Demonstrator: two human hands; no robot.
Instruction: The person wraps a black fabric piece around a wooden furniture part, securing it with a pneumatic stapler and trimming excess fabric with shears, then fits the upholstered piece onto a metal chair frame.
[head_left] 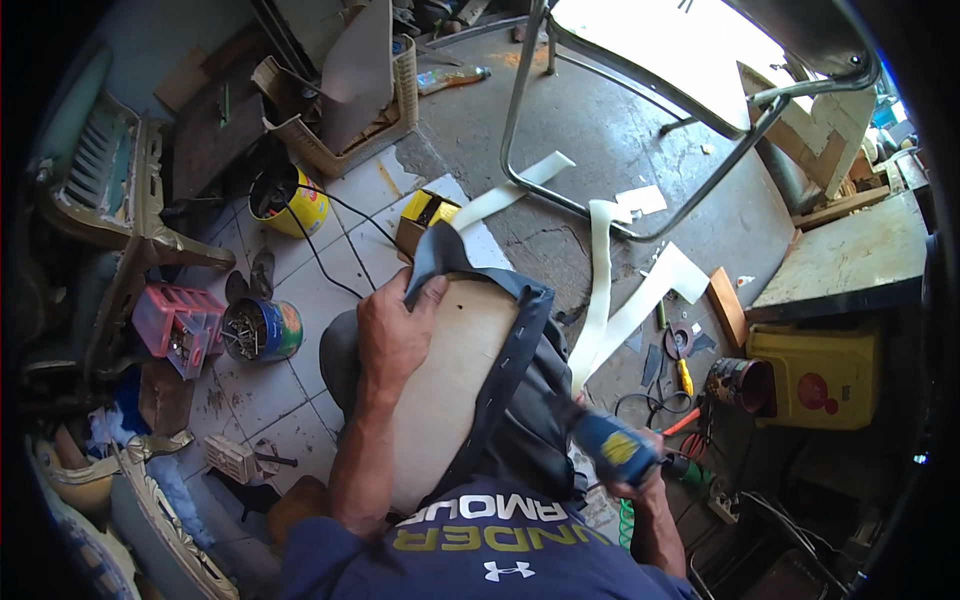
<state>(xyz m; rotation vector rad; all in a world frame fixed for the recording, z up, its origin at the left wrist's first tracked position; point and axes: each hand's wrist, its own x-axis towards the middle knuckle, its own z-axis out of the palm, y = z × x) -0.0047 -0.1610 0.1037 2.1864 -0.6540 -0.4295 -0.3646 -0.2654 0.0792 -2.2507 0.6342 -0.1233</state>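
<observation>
A rounded seat panel with a pale, bare underside (450, 360) rests across my lap. Dark grey upholstery fabric (522, 345) is folded over its far and right edges, with small staples along the right fold. My left hand (393, 325) is at the panel's far left edge, thumb and fingers closed on a loose flap of the fabric. To the right of the panel, my right hand (640, 482) grips a blue staple gun (613, 445) with a yellow label. The tool is slightly blurred, its nose toward the panel but apart from the fold.
White foam strips (600, 290) lie beyond my knees, beneath a metal-framed chair (515, 110). At left stand a can of nails or screws (262, 330), a yellow tin (290, 200) and a pink organiser (165, 315). A yellow-handled screwdriver (685, 378) and yellow container (830, 380) are at right.
</observation>
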